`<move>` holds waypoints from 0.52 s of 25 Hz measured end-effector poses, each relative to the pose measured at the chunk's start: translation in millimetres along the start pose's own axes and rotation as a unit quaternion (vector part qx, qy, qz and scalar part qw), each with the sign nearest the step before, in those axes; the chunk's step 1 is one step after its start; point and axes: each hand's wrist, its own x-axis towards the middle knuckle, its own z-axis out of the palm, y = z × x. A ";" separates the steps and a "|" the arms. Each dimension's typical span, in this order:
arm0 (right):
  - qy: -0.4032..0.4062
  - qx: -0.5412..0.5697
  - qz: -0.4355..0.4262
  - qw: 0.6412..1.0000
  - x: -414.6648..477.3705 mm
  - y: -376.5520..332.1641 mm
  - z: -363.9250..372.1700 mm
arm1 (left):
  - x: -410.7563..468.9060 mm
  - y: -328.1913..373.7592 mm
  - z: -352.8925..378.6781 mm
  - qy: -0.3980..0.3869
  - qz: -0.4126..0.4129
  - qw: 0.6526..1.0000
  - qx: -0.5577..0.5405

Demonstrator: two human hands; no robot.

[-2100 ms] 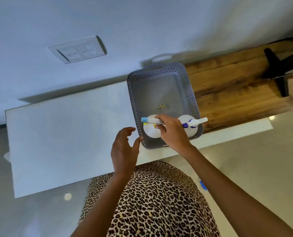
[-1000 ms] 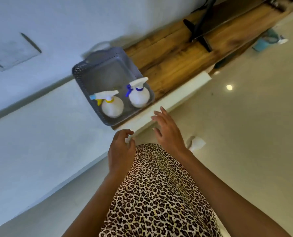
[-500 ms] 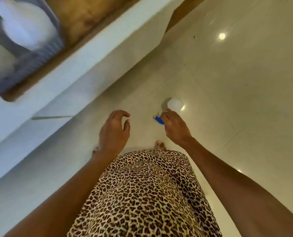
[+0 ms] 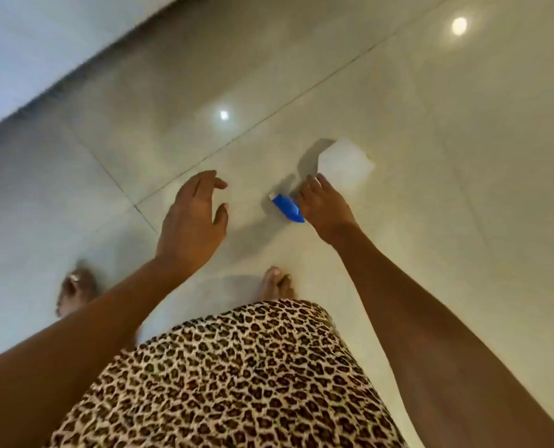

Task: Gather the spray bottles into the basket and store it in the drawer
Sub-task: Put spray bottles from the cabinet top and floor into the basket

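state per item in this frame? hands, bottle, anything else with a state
left hand: open, empty, fingers curled, held above the floor.
right hand: reaching down at the bottle, grip not visible.
spray bottle: on the tiled floor, blue head toward the person, white body beyond.

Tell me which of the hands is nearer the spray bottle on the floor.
Right. The right hand is right at the spray bottle, overlapping its blue nozzle; the left hand hangs open, clearly apart on the other side.

On the floor (image 4: 431, 156), a spray bottle (image 4: 342, 163) lies ahead of the right hand (image 4: 325, 208), the left hand (image 4: 193, 218) well apart.
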 end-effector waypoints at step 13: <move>0.220 0.178 0.017 0.959 -29.2 20.6 -92.1 | 1.5 42.1 -52.7 0.036 -0.005 0.999 -0.034</move>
